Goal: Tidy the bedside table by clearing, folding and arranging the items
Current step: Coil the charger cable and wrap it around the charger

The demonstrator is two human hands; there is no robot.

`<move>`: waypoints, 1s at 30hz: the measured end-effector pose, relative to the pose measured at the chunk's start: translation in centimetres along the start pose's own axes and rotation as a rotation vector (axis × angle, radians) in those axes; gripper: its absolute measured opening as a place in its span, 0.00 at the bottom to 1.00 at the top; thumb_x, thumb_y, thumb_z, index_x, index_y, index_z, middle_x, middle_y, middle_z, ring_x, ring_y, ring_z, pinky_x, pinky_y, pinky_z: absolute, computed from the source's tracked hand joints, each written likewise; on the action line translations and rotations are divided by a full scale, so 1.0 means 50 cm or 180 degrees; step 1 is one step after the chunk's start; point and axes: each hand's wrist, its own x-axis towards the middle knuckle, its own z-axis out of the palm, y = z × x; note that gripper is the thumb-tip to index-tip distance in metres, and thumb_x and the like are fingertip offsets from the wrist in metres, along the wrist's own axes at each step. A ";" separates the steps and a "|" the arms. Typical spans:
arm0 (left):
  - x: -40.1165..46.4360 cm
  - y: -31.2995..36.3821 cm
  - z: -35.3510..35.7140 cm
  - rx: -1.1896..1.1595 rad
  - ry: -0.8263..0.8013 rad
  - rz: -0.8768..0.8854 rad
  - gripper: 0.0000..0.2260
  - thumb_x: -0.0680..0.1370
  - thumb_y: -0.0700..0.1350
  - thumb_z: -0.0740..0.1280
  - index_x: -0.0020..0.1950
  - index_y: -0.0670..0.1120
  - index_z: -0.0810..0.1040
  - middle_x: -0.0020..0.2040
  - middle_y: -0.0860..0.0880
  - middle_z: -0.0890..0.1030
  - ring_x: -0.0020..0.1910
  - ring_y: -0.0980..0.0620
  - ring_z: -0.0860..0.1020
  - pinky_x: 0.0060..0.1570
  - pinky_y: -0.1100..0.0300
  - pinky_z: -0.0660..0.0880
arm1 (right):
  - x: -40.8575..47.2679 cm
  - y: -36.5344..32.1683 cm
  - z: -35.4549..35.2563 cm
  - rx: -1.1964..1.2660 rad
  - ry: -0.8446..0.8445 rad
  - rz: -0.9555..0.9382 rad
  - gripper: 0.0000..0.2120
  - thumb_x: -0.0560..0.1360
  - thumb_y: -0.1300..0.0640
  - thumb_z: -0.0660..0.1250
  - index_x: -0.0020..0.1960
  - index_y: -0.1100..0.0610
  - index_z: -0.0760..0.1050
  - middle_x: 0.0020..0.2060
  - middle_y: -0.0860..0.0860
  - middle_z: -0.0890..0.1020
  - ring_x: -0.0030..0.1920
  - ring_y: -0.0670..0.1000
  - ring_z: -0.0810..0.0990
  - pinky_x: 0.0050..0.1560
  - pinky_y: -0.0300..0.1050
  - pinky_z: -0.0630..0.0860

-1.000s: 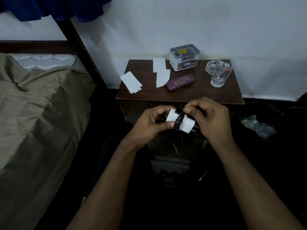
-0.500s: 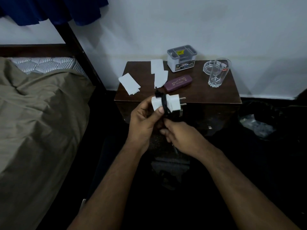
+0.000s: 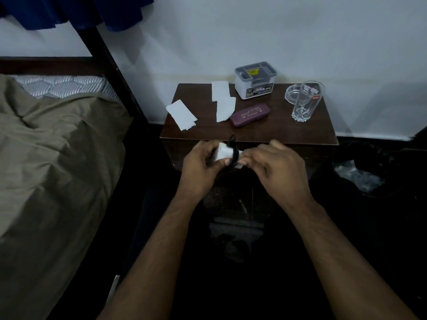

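A white charger plug with a black cable wound around it sits between both hands, just in front of the brown bedside table. My left hand grips the plug's left end. My right hand pinches the plug's right end and the cable. On the table lie a white folded paper at the left edge, two more white papers, a maroon glasses case, a white lidded box, a tall drinking glass and a glass ashtray.
A bed with an olive sheet fills the left side, with a dark bedpost beside the table. A crumpled clear plastic bag lies on the dark floor at the right. Blue cloth hangs at top left.
My right hand has come up from below the plug to its right end. The plug has dropped slightly, from above the table's front edge to in front of it, still in my left hand.
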 end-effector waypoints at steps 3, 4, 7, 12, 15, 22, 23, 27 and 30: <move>0.000 0.009 -0.005 -0.0236 -0.0384 -0.0075 0.15 0.73 0.42 0.76 0.59 0.46 0.83 0.56 0.47 0.83 0.57 0.47 0.82 0.61 0.43 0.78 | 0.007 0.028 -0.009 0.0267 0.0190 0.0129 0.08 0.79 0.50 0.70 0.47 0.53 0.85 0.40 0.47 0.85 0.38 0.52 0.76 0.42 0.54 0.74; -0.001 0.011 -0.007 -0.0390 -0.0508 -0.0135 0.15 0.74 0.42 0.76 0.60 0.46 0.83 0.57 0.46 0.84 0.57 0.44 0.83 0.62 0.41 0.78 | 0.008 0.034 -0.013 0.0318 0.0242 0.0174 0.07 0.79 0.51 0.70 0.46 0.53 0.85 0.41 0.47 0.85 0.39 0.52 0.76 0.44 0.55 0.74; -0.005 0.017 -0.008 -0.0520 -0.0930 -0.0250 0.15 0.74 0.40 0.76 0.60 0.42 0.82 0.56 0.40 0.84 0.55 0.45 0.83 0.62 0.41 0.77 | 0.007 0.037 -0.016 0.0330 0.0261 0.0094 0.07 0.78 0.53 0.71 0.45 0.54 0.85 0.40 0.47 0.85 0.41 0.52 0.78 0.45 0.56 0.73; -0.016 0.039 -0.015 -0.1098 -0.1249 -0.0330 0.13 0.77 0.34 0.71 0.62 0.40 0.81 0.57 0.41 0.84 0.56 0.49 0.82 0.61 0.53 0.78 | 0.012 0.041 -0.022 0.0890 0.0427 0.0279 0.06 0.77 0.57 0.72 0.46 0.59 0.85 0.41 0.52 0.83 0.45 0.54 0.81 0.48 0.56 0.77; -0.019 0.044 -0.020 -0.1442 -0.1154 -0.0353 0.16 0.77 0.34 0.71 0.65 0.39 0.80 0.60 0.42 0.84 0.59 0.48 0.81 0.61 0.56 0.77 | 0.014 0.057 -0.024 0.0817 0.0526 0.0377 0.06 0.77 0.58 0.72 0.50 0.60 0.86 0.43 0.52 0.82 0.47 0.55 0.80 0.49 0.56 0.77; -0.031 0.054 -0.008 -0.1524 -0.1182 -0.0332 0.16 0.76 0.35 0.71 0.64 0.39 0.80 0.57 0.43 0.84 0.56 0.48 0.81 0.58 0.56 0.78 | 0.013 0.066 -0.006 0.0177 0.0138 0.0876 0.10 0.78 0.49 0.68 0.52 0.51 0.86 0.40 0.48 0.81 0.43 0.51 0.79 0.44 0.51 0.77; -0.031 0.053 -0.008 -0.1495 -0.1176 -0.0364 0.15 0.76 0.35 0.71 0.63 0.40 0.81 0.56 0.44 0.84 0.55 0.48 0.81 0.56 0.56 0.78 | 0.010 0.063 -0.003 0.0499 0.0008 0.1104 0.08 0.78 0.51 0.69 0.52 0.51 0.86 0.40 0.46 0.84 0.42 0.48 0.82 0.46 0.50 0.79; -0.028 0.035 -0.004 -0.1027 -0.1192 -0.0383 0.13 0.75 0.36 0.74 0.60 0.41 0.83 0.57 0.41 0.84 0.54 0.49 0.82 0.59 0.47 0.78 | 0.001 0.057 0.005 0.2111 -0.0207 0.2418 0.10 0.80 0.63 0.67 0.56 0.53 0.84 0.44 0.48 0.88 0.45 0.44 0.85 0.50 0.41 0.78; -0.025 0.026 0.005 -0.0803 -0.1153 -0.0471 0.15 0.74 0.36 0.76 0.60 0.41 0.83 0.58 0.40 0.81 0.51 0.49 0.82 0.53 0.50 0.80 | 0.008 0.050 0.000 0.3388 0.0353 0.3197 0.12 0.81 0.63 0.63 0.60 0.57 0.81 0.51 0.54 0.87 0.50 0.49 0.85 0.50 0.39 0.78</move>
